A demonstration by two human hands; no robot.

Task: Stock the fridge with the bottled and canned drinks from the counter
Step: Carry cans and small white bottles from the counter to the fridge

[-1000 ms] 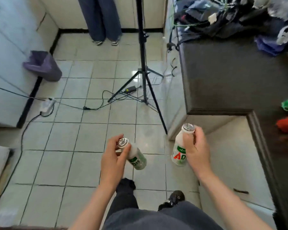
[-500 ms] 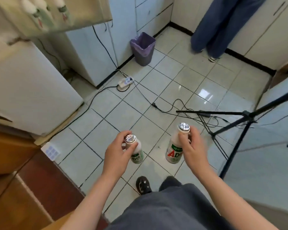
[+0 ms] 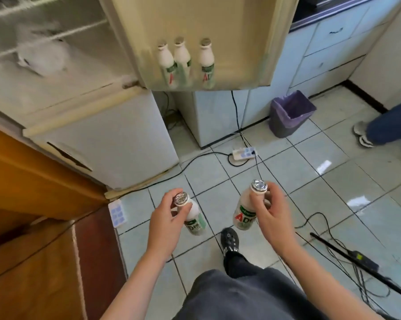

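Observation:
My left hand [image 3: 166, 219] grips a small white drink bottle [image 3: 193, 219] with a foil cap by its neck, tilted slightly. In my right hand [image 3: 272, 218] is a second white bottle [image 3: 245, 211] with a red and green label, held upright near its neck. Both bottles hang over the tiled floor in front of my body. Up ahead the fridge [image 3: 56, 65] stands open at the top left. Its open door [image 3: 195, 31] carries three matching white bottles [image 3: 183, 62] in the door shelf.
A purple-lined bin [image 3: 289, 114] stands by the pale cabinets. A power strip [image 3: 243, 153] and cables lie on the floor, a tripod leg [image 3: 361, 264] at the right. Another person's legs [image 3: 384, 130] are at the far right. A wooden door [image 3: 33, 181] sits on the left.
My view has swung left from the counter and tripod to the open fridge, which is now closer. Both hands keep the same hold on their bottles.

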